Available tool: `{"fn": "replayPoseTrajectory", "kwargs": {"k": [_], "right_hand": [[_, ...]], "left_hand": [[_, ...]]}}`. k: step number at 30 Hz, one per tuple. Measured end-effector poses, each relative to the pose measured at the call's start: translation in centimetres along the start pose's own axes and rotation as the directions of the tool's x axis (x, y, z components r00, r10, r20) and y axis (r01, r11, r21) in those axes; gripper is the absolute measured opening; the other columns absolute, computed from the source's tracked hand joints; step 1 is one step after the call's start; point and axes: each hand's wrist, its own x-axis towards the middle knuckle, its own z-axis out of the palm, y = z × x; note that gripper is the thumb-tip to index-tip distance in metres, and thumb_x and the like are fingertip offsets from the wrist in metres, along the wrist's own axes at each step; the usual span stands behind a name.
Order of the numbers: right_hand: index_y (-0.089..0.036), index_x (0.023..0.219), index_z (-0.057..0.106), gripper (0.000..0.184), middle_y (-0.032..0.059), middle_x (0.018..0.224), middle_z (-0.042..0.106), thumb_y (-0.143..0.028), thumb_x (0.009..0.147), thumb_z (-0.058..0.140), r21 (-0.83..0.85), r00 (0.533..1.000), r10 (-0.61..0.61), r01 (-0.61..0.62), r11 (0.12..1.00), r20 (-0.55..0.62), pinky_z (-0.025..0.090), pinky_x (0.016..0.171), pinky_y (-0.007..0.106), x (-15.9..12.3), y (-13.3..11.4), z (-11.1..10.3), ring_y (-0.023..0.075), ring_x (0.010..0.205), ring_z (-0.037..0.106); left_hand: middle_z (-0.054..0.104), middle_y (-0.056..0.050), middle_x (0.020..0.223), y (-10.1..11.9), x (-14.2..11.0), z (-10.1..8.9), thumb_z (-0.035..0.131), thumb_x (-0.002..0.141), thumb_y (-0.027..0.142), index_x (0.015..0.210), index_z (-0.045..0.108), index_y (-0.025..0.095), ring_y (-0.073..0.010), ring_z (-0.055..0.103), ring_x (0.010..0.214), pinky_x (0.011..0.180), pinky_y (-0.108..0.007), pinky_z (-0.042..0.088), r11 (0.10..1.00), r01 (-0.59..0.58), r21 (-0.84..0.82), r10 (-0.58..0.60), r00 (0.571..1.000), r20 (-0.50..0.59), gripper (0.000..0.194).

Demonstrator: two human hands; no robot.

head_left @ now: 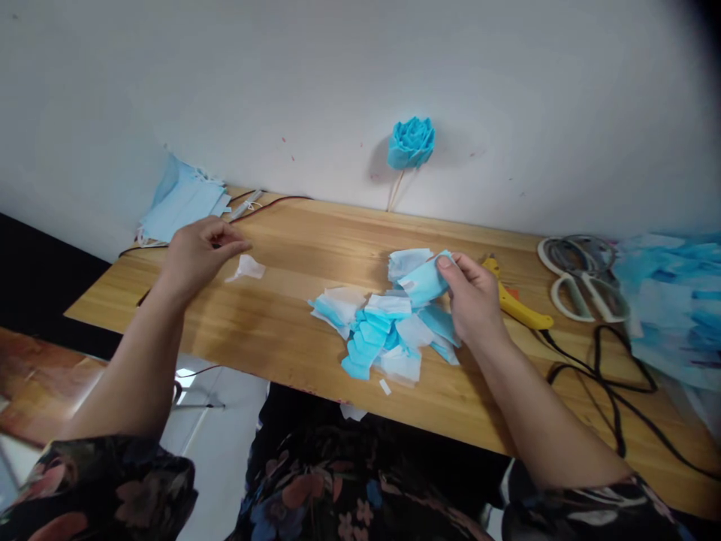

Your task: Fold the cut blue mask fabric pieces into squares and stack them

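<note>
Counter (pixel 282 315) against wall (pixel 293 98). Cut mask pieces (pixel 365 344) heaped mid-counter, toward front edge; single mask piece (pixel 421 284) over heap, in right hand (pixel 476 297). Loose scrap (pixel 251 267) well left of heap, near left hand (pixel 208 252). Face masks (pixel 188 207) far left, by wall. Flower (pixel 412 143) on stick behind heap, at back edge. Right of heap: glue gun (pixel 521 306), then scissors (pixel 592 289), then plastic bag (pixel 676 308). Cord (pixel 619 432) before scissors.

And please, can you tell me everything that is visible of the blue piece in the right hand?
The blue piece is a thin, light-blue, roughly oblong sheet that looks like soft non-woven fabric, with a small pale patch near its left end. The right hand holds its right end, the thumb on the face toward the camera. It slants, right end higher, over the blue and white scraps. I cannot tell whether its lower edge touches them.
</note>
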Motion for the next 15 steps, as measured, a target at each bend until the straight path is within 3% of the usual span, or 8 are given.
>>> {"fn": "replayPoseTrajectory", "kwargs": {"k": [4,9,15], "right_hand": [[-0.024,0.068,0.062,0.036,-0.0043,0.062,0.048,-0.054,0.082,0.076,-0.001,1.000,0.003,-0.003,1.000,0.016,0.033,0.050,0.026,0.1,0.4,-0.1,0.0111,0.055,0.039],[-0.025,0.070,0.064,0.039,-0.0039,0.061,0.049,-0.061,0.080,0.075,-0.028,1.000,0.008,-0.008,1.000,0.014,0.034,0.050,0.028,0.1,0.3,0.0,0.0118,0.054,0.040],[-0.025,0.070,0.066,0.039,-0.0037,0.064,0.049,-0.061,0.077,0.078,-0.009,1.000,0.026,-0.026,1.000,-0.003,0.033,0.052,0.027,0.2,0.4,-0.2,0.0115,0.057,0.038]], "left_hand": [[0.068,0.001,0.075,-2.8,-0.6,-0.3,0.073,0.081,0.029,0.073,0.073,0.025,-0.0200,0.054,0.076,0.076,-0.032,0.040,0.990,0.006,0.143,-0.019,0.996,0.087,0.010],[0.074,-0.006,0.085,-5.4,-0.8,0.0,0.059,0.085,0.039,0.078,0.076,0.026,-0.0266,0.062,0.087,0.083,-0.036,0.044,0.969,-0.125,0.214,0.092,0.983,0.158,0.022],[0.074,-0.014,0.108,-6.9,-2.3,0.3,0.044,0.096,0.043,0.107,0.075,0.016,-0.0298,0.065,0.104,0.094,-0.041,0.049,0.797,-0.231,0.558,0.075,0.955,0.287,0.042]]}}
